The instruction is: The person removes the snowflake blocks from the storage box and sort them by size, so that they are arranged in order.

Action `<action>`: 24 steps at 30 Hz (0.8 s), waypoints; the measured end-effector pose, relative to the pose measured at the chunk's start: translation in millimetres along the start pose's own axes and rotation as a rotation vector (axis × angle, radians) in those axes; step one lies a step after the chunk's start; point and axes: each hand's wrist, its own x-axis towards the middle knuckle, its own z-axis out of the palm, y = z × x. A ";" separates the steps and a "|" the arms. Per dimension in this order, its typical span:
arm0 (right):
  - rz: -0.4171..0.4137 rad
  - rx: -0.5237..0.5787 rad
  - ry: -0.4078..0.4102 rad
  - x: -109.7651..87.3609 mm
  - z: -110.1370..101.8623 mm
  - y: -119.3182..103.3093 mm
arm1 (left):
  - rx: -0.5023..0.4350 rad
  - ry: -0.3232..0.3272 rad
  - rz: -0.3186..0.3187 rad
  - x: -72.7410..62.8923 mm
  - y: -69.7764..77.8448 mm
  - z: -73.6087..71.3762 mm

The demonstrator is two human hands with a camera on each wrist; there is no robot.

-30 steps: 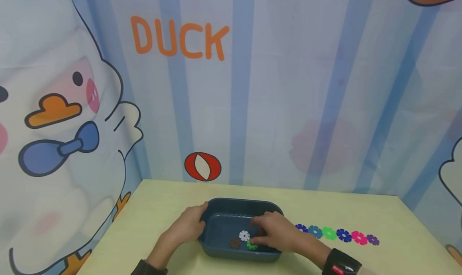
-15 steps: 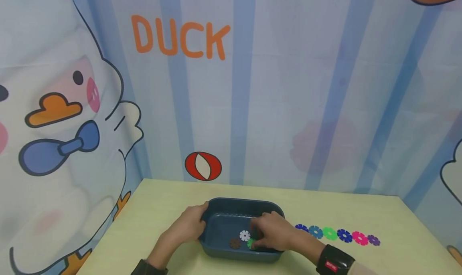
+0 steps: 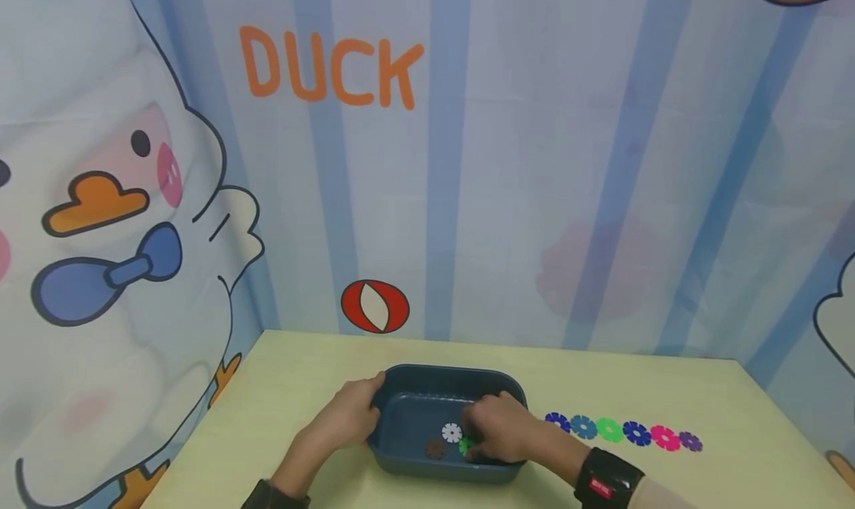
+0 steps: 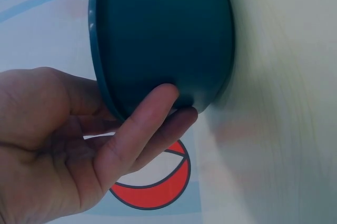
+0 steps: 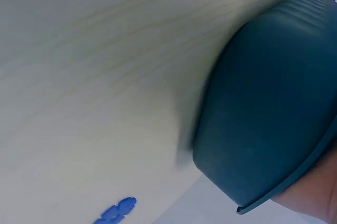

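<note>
A dark blue-green plastic basin point(image 3: 427, 470) stands on the table. My left hand point(image 3: 350, 416) grips its left end, and in the left wrist view two fingers point(image 4: 142, 124) lie along the outside wall. The right hand point(image 3: 504, 427) reaches into the basin's right side with curled fingers, the thumb and fingers closing on a green snowflake disc point(image 3: 464, 445). Beside that piece, a white snowflake disc point(image 3: 452, 432) and a brown one, the brown disc point(image 3: 435, 448), lie on the basin floor. In the right wrist view, the basin wall point(image 5: 268, 98) hides the right fingers.
Right of the basin, several snowflake discs lie in a row on the pale yellow table point(image 3: 320, 353): blue, teal, a light green disc point(image 3: 609, 429), dark blue, a pink disc point(image 3: 665, 438) and purple. A printed curtain point(image 3: 508, 160) hangs behind the table.
The right hand's thumb and fingers have drawn together over the green disc, covering more of it. The left hand stays on the basin, which has hardly moved.
</note>
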 end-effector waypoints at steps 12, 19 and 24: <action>0.071 0.098 -0.115 5.0 -4.1 -5.2 | 0.027 0.011 -0.001 -0.3 1.7 1.0; -0.018 0.214 -0.039 -5.8 -14.7 -3.4 | 0.023 0.005 -0.008 0.0 1.6 1.9; -0.057 0.274 0.025 -12.2 -26.2 2.3 | 0.019 0.006 -0.015 0.3 2.4 0.0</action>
